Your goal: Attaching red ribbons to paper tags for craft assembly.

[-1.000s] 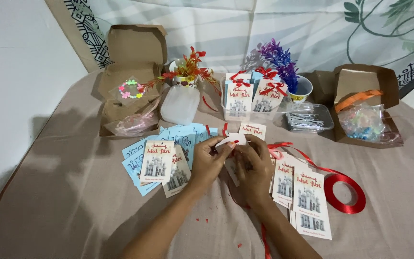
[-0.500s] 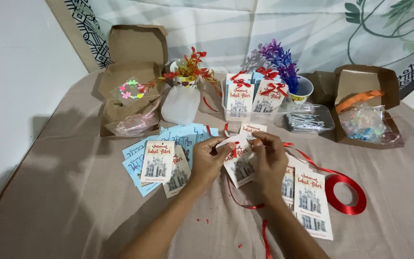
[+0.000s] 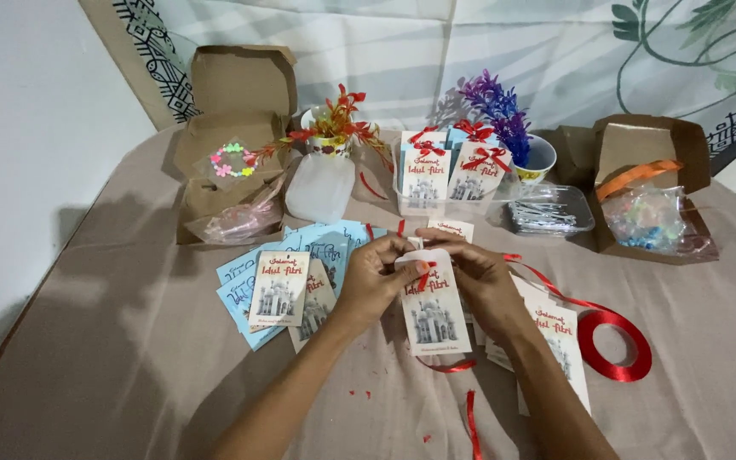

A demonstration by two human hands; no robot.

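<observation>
A beige cloth-covered table [image 3: 104, 341] stands against a patterned hanging [image 3: 555, 51] and a white wall [image 3: 19, 128]. The left hand [image 3: 374, 281] and right hand [image 3: 479, 281], fingers closed, pinch the top of an upright card [image 3: 436, 315] with red ribbon [image 3: 423, 277] above the table's middle; the card has dropped lower and turned more upright than half a second ago

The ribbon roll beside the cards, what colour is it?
Red; the ribbon roll shows best in the head view.

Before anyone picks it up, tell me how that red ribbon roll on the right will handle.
The red ribbon roll lies flat as an open ring on the cloth, so it probably stays put until tipped on edge, then may roll. It looks thin and hollow, likely light. Its loose tail trails toward the right hand, so lifting would likely drag or unwind it.
</observation>
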